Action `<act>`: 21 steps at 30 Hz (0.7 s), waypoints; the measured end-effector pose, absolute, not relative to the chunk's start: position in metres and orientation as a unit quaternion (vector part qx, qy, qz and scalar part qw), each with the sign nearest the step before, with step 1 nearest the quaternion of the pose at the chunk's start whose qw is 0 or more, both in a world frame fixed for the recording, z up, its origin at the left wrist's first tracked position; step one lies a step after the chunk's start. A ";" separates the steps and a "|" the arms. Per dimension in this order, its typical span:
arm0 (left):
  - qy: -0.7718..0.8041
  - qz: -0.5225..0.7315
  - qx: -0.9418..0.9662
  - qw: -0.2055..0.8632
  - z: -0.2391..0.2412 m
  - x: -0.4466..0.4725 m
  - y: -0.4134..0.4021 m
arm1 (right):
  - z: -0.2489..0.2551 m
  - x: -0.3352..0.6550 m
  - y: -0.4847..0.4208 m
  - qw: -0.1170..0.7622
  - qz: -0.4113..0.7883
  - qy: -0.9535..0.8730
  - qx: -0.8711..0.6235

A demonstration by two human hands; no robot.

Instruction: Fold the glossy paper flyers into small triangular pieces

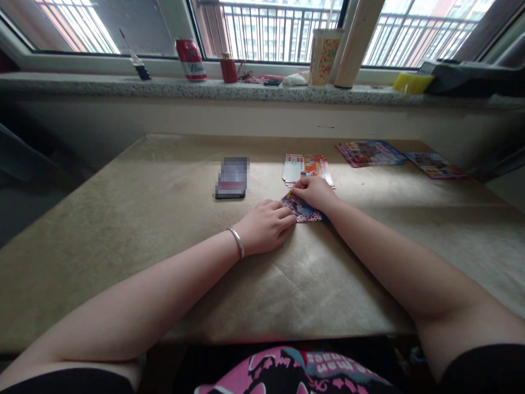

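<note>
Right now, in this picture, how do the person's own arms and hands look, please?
Both arms end in black short sleeves above bare forearms. A plain, silver-coloured bangle circles the wrist of the left hand. The right hand shows no bracelet, and neither wears a glove.

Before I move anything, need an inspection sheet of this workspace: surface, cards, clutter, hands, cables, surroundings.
Surface: tan tabletop, creased in front of the hands, light patch across the back.
Cards: blue patterned cards at the hands, count unclear; white-and-orange cards behind; two card piles far right.
Clutter: blurred dark rectangle at left; red-and-white can, red container, patterned cup on the windowsill.
Hands: left hand at the blue cards' left edge, right hand over their far part; grip unclear.
Cables: none made out; thin red tangle on the windowsill, too small to tell.
Surroundings: windows, railings outside.
</note>
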State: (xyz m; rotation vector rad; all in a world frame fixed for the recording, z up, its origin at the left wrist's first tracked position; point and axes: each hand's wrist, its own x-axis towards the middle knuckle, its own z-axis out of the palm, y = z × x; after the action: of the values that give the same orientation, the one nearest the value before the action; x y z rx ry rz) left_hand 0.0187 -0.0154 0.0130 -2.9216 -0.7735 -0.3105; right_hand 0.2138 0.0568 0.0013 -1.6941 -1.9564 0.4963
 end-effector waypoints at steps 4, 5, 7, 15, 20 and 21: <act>-0.239 -0.086 -0.966 0.042 0.017 0.015 -0.015 | 0.003 0.213 0.055 0.244 0.179 -0.724 -0.620; -0.237 -0.086 -0.967 0.040 0.018 0.014 -0.014 | 0.003 0.213 0.055 0.243 0.178 -0.725 -0.619; -0.236 -0.086 -0.967 0.035 0.017 0.012 -0.013 | 0.004 0.213 0.056 0.238 0.176 -0.729 -0.617; -0.245 -0.090 -0.965 0.021 0.015 0.012 -0.013 | 0.021 0.220 0.041 0.176 0.140 -0.805 -0.550; -0.237 -0.090 -0.967 0.011 0.016 0.012 -0.013 | 0.030 0.231 0.003 0.102 0.009 -0.919 -0.379; -0.236 -0.094 -0.967 0.007 0.015 0.012 -0.013 | 0.029 0.234 -0.004 0.100 0.000 -0.926 -0.365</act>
State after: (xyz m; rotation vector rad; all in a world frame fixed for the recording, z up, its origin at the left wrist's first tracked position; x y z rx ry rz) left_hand 0.0119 -0.0126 0.0154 -3.0244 -0.7375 -0.2930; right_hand 0.2336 -0.0038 0.0294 -1.0803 -2.7365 0.0006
